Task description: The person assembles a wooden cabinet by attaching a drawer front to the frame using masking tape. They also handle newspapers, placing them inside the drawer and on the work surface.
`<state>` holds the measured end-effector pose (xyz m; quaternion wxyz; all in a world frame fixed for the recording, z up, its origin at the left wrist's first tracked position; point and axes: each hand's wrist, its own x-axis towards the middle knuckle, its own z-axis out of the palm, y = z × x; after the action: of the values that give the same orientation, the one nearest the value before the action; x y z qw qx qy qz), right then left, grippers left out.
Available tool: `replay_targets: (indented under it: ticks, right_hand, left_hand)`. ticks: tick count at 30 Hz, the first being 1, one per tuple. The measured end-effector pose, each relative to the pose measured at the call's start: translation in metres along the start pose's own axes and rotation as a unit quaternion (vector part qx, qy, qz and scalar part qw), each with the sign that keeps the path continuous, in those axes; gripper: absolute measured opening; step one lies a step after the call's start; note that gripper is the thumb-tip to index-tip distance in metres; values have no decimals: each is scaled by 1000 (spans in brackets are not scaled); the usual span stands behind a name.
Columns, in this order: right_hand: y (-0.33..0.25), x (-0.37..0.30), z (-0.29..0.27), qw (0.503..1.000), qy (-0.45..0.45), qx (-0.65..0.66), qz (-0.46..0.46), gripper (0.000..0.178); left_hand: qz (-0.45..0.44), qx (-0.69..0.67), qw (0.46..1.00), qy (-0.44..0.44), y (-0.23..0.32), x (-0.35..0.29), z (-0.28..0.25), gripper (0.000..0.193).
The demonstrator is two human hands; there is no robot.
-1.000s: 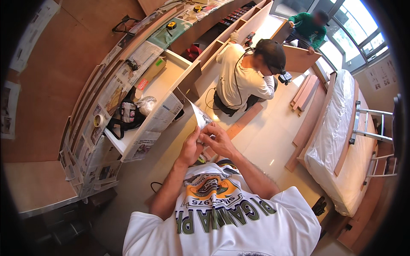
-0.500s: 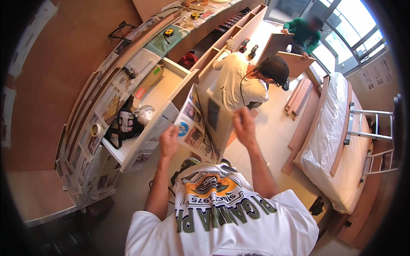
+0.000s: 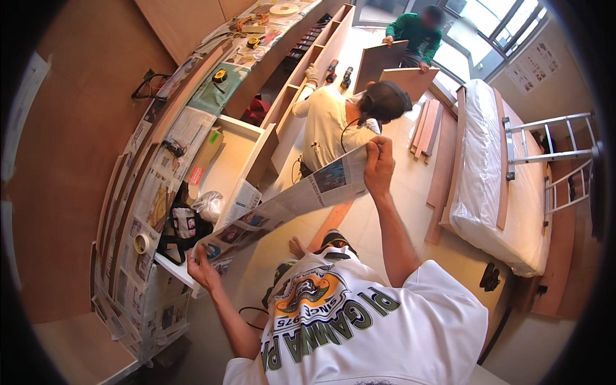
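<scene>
A newspaper sheet [image 3: 292, 197] is stretched out in front of me, running from low left to high right. My left hand [image 3: 204, 268] pinches its lower left end, beside the front corner of a white drawer [image 3: 239, 144]. At the upper right end, my right hand [image 3: 379, 163] grips the sheet with the fingers folded round its edge. Behind the sheet a crouching co-worker in a cream shirt [image 3: 327, 131] is partly hidden. Inside the drawer lie a clear plastic bag [image 3: 209, 206] and a black bag [image 3: 184, 221].
The newspaper-covered counter [image 3: 168, 157] on the left holds a tape measure [image 3: 220, 76] and a masking tape roll [image 3: 143, 243]. A co-worker in green [image 3: 415, 35] holds boards at the back. Wood planks [image 3: 425, 130], a plastic-wrapped mattress [image 3: 478, 173] and a metal ladder [image 3: 555, 156] lie right.
The newspaper has gone from hanging folded between my hands to being stretched wide. My left hand moved left and down, my right hand slightly up. The whole view has turned a little right.
</scene>
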<state>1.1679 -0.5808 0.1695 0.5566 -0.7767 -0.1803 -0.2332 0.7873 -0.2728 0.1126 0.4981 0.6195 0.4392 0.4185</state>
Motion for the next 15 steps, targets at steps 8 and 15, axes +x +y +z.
replay_targets:
  ticks: [8, 15]
  right_hand:
    - [-13, 11, 39, 993, -92, 71, -25, 11]
    - [23, 30, 90, 918, -249, 269, 148, 21]
  left_hand:
    - [91, 232, 949, 193, -5, -9, -30, 39]
    - [26, 168, 961, 220, 1, -19, -33, 42]
